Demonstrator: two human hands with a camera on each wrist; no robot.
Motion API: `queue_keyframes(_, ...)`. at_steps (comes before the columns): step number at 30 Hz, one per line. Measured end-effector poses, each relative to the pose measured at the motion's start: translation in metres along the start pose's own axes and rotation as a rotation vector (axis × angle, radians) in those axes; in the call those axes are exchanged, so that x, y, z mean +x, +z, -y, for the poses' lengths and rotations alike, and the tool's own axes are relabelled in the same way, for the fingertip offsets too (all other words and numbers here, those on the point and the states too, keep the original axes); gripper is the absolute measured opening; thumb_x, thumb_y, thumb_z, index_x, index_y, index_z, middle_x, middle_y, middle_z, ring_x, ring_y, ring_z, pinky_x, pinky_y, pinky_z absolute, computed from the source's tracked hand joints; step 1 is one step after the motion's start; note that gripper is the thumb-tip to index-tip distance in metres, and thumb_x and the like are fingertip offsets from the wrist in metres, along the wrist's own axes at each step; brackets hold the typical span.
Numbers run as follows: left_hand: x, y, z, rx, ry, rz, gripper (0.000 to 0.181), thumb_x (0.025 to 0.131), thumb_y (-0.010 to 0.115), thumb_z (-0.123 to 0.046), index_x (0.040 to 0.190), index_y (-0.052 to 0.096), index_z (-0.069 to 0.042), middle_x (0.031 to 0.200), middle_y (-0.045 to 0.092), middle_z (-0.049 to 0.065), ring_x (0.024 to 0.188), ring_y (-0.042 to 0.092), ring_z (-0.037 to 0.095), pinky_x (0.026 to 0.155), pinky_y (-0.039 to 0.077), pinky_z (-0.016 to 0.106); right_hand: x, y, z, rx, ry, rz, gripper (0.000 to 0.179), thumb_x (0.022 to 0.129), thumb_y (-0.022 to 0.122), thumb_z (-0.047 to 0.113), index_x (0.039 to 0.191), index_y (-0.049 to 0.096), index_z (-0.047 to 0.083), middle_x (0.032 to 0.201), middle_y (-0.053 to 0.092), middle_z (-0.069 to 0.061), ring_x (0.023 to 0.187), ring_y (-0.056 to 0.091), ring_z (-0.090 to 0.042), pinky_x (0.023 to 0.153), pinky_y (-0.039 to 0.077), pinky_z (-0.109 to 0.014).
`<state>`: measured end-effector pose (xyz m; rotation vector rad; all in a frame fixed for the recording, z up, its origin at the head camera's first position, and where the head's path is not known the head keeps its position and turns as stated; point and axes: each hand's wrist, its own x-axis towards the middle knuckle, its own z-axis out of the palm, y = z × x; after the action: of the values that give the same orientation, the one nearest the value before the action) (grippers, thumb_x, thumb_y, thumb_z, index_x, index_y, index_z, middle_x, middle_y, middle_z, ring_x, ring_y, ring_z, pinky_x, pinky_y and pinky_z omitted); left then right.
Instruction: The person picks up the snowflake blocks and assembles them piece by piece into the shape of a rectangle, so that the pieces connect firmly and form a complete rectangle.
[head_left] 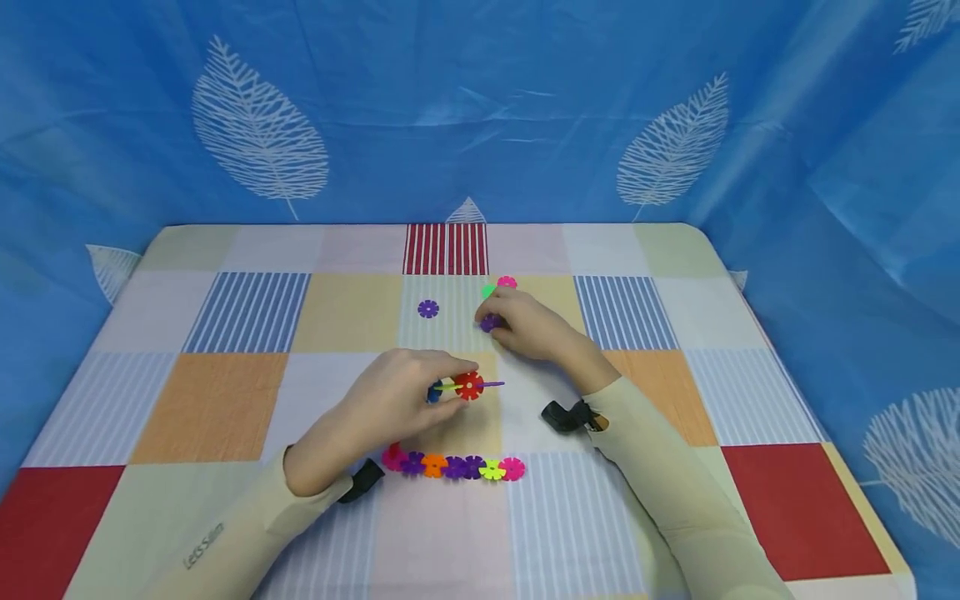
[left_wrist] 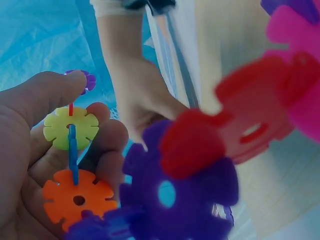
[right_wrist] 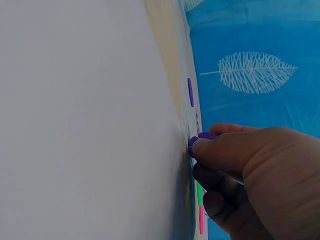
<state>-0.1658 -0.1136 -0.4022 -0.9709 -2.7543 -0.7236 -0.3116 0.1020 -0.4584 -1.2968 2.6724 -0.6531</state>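
My left hand (head_left: 405,387) holds a chain of slotted plastic flower discs between thumb and fingers. At its free end a red disc (head_left: 470,386) and an edge-on purple disc (head_left: 492,384) stick out to the right. The left wrist view shows a yellow-green disc (left_wrist: 71,128) and an orange disc (left_wrist: 79,199) in the chain, with a blurred purple disc (left_wrist: 180,185) and red disc (left_wrist: 255,107) close to the camera. Farther back, my right hand (head_left: 528,325) pinches a purple flower disc (head_left: 491,322) at the tabletop, thumb against fingers.
A row of joined discs (head_left: 453,467) lies below the left hand; its left end is partly hidden. A loose purple disc (head_left: 428,309) lies left of the right hand. Just beyond that hand are a green disc (head_left: 488,291) and a pink disc (head_left: 507,282). A blue curtain (head_left: 480,108) borders the table.
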Motion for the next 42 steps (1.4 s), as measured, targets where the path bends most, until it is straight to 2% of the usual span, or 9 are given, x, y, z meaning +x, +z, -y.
queue_keyframes(4, 0.001, 0.0, 0.004, 0.046, 0.012, -0.015, 0.043, 0.081, 0.08, -0.024, 0.122, 0.069, -0.017, 0.099, 0.07, -0.005, 0.082, 0.067, 0.009, 0.063, 0.053, 0.022, -0.015, -0.001, 0.001, 0.06, -0.024, -0.019, 0.024, 0.09, 0.068, 0.007, 0.114, 0.069, 0.01, 0.108, 0.066, -0.001, 0.099, 0.059, -0.013, 0.089, 0.049, -0.03)
queue_keyframes(8, 0.001, -0.001, 0.007, 0.082, 0.035, -0.032, 0.042, 0.083, 0.078, -0.021, 0.123, 0.068, -0.02, 0.094, 0.067, -0.007, 0.067, 0.059, 0.007, 0.049, 0.041, 0.017, -0.033, -0.004, 0.004, 0.178, -0.009, -0.048, 0.029, 0.089, 0.072, 0.009, 0.117, 0.069, 0.011, 0.104, 0.067, 0.003, 0.089, 0.058, -0.012, 0.078, 0.051, -0.03)
queue_keyframes(12, 0.0, -0.001, 0.008, 0.076, 0.016, -0.007, 0.041, 0.083, 0.078, -0.021, 0.122, 0.068, -0.02, 0.101, 0.066, -0.007, 0.072, 0.061, 0.007, 0.053, 0.044, 0.016, -0.05, -0.004, 0.009, 0.285, 0.025, -0.064, 0.034, 0.087, 0.074, 0.01, 0.12, 0.067, 0.013, 0.099, 0.066, 0.008, 0.084, 0.058, -0.009, 0.073, 0.051, -0.028)
queue_keyframes(15, -0.002, -0.001, 0.007, 0.057, -0.014, 0.01, 0.04, 0.081, 0.079, -0.021, 0.12, 0.069, -0.021, 0.105, 0.066, -0.008, 0.079, 0.062, 0.006, 0.058, 0.047, 0.016, -0.06, -0.004, 0.015, 0.39, 0.054, -0.083, 0.029, 0.087, 0.073, 0.007, 0.115, 0.065, 0.014, 0.095, 0.065, 0.008, 0.084, 0.06, -0.01, 0.072, 0.052, -0.028)
queue_keyframes(20, -0.003, 0.002, 0.002, 0.025, -0.062, -0.002, 0.033, 0.083, 0.078, -0.028, 0.114, 0.071, -0.021, 0.102, 0.067, -0.009, 0.073, 0.06, 0.004, 0.059, 0.048, 0.017, -0.074, -0.004, 0.029, 0.646, 0.079, -0.109, 0.016, 0.089, 0.07, 0.004, 0.1, 0.06, 0.012, 0.085, 0.065, -0.003, 0.071, 0.062, -0.021, 0.06, 0.053, -0.031)
queue_keyframes(23, -0.003, 0.004, 0.0, 0.021, -0.062, -0.024, 0.028, 0.085, 0.076, -0.031, 0.111, 0.071, -0.021, 0.1, 0.07, -0.009, 0.08, 0.065, 0.006, 0.068, 0.053, 0.022, -0.079, -0.006, 0.038, 0.747, 0.096, -0.127, 0.011, 0.09, 0.068, 0.002, 0.098, 0.061, 0.007, 0.082, 0.066, -0.01, 0.068, 0.064, -0.027, 0.058, 0.053, -0.031)
queue_keyframes(27, -0.002, 0.005, -0.002, 0.007, -0.053, -0.026, 0.024, 0.088, 0.074, -0.029, 0.11, 0.071, -0.02, 0.102, 0.071, -0.009, 0.093, 0.067, 0.008, 0.078, 0.055, 0.028, -0.083, -0.01, 0.049, 0.807, 0.103, -0.16, 0.014, 0.088, 0.067, -0.006, 0.098, 0.062, 0.001, 0.083, 0.067, -0.016, 0.07, 0.066, -0.029, 0.06, 0.055, -0.03)
queue_keyframes(34, 0.0, 0.005, -0.005, -0.036, -0.038, -0.005, 0.022, 0.089, 0.073, -0.022, 0.11, 0.068, -0.021, 0.102, 0.07, -0.01, 0.092, 0.066, 0.006, 0.078, 0.055, 0.027, -0.088, -0.02, 0.069, 0.856, 0.01, -0.224, 0.019, 0.084, 0.064, -0.017, 0.102, 0.062, -0.009, 0.087, 0.066, -0.022, 0.071, 0.067, -0.027, 0.062, 0.058, -0.035)
queue_keyframes(42, 0.002, 0.004, -0.008, -0.044, -0.007, -0.031, 0.02, 0.087, 0.075, -0.022, 0.105, 0.066, -0.02, 0.101, 0.068, -0.01, 0.091, 0.065, 0.006, 0.078, 0.055, 0.027, -0.093, -0.009, 0.059, 0.926, -0.087, -0.298, 0.03, 0.086, 0.064, -0.015, 0.115, 0.063, -0.01, 0.087, 0.069, -0.017, 0.073, 0.069, -0.03, 0.065, 0.059, -0.04)
